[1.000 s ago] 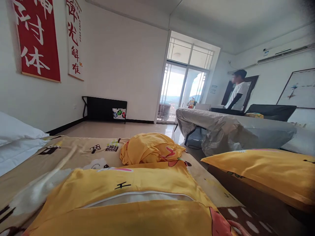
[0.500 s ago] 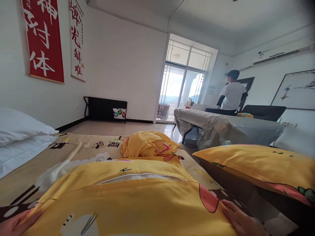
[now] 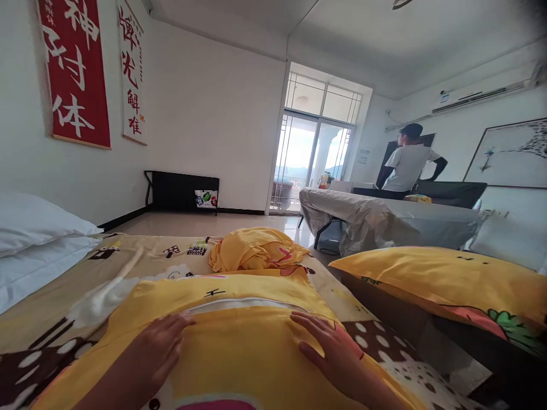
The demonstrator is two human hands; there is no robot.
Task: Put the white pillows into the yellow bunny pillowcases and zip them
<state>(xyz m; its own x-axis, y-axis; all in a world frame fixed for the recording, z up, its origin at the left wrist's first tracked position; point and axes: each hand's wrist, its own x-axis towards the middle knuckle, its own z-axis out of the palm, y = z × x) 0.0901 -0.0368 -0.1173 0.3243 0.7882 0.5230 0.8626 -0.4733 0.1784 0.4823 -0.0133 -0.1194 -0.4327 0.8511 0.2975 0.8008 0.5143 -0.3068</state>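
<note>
A yellow cartoon-print pillow [image 3: 239, 347] lies in front of me on the patterned bed sheet [image 3: 128, 259]. My left hand [image 3: 160, 344] rests flat on the pillow's left half, fingers stretched forward. Flat on the right half lies my right hand [image 3: 331, 344], fingers spread, close to the pale strip at the pillowcase opening [image 3: 239, 306]. Neither hand holds anything. A crumpled yellow pillowcase [image 3: 256, 249] sits further up the bed.
Two white pillows [image 3: 34, 239] are stacked at the left. Another yellow pillow [image 3: 444, 279] lies to the right. A grey-covered table [image 3: 384, 219] stands beyond, with a person in a white shirt [image 3: 408, 165] behind it. Red banners [image 3: 77, 68] hang on the left wall.
Both hands slid up from the near edge of the pillow onto its middle and now lie flat near the opening. The person in the background turned and shifted a little.
</note>
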